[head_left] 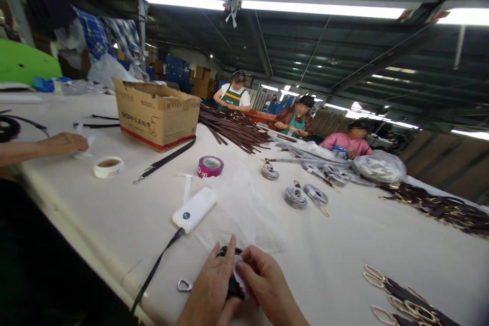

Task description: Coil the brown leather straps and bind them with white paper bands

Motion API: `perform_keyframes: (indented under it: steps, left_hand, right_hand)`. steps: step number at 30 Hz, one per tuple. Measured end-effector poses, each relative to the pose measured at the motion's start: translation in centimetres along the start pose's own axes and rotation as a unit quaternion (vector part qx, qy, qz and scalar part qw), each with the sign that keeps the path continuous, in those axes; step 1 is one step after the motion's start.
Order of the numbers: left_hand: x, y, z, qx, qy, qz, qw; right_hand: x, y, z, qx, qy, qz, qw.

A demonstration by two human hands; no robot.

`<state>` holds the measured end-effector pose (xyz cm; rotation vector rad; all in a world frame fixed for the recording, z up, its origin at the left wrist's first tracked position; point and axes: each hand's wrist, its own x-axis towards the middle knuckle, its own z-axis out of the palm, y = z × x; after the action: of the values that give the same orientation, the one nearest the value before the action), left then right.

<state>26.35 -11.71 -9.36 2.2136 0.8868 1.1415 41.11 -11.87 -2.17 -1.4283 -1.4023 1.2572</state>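
Near the front edge of the table, my left hand (212, 285) is wrapped round a coiled black strap (236, 289), its index finger stretched along the top. My right hand (263, 277) pinches a small white strip (240, 270) against the coil's right side. A silver carabiner (184, 286) lies just left of my left hand. Beyond the hands sit a white power bank (194, 210) with a black cable (160, 260) and a thin clear plastic sheet (248, 209).
On the white table (324, 265) stand a cardboard box (158, 114), purple tape (210, 166) and white tape (108, 167). Wrapped coils (295, 197) and brown straps (416, 295) lie to the right. Another person's hand (64, 143) reaches in at left; several people work behind.
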Motion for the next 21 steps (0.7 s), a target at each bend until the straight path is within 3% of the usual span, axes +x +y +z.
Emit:
perform_keyframes:
  steps: [5, 12, 21]
  left_hand:
    - [0.6, 1.5, -1.1, 0.016, -0.013, -0.049, 0.999]
    - [2.6, 4.1, -3.4, 0.043, -0.162, -0.093, 0.982]
    - [2.9, 4.1, -2.1, 0.102, -0.179, -0.094, 0.974]
  right_hand:
    - [-1.1, 2.0, 0.3, 0.059, 0.028, -0.056, 0.996]
    - [-1.2, 3.0, 0.0, 0.097, 0.034, -0.073, 0.992]
    - [-1.3, 2.2, 0.1, 0.11, 0.042, -0.045, 0.992]
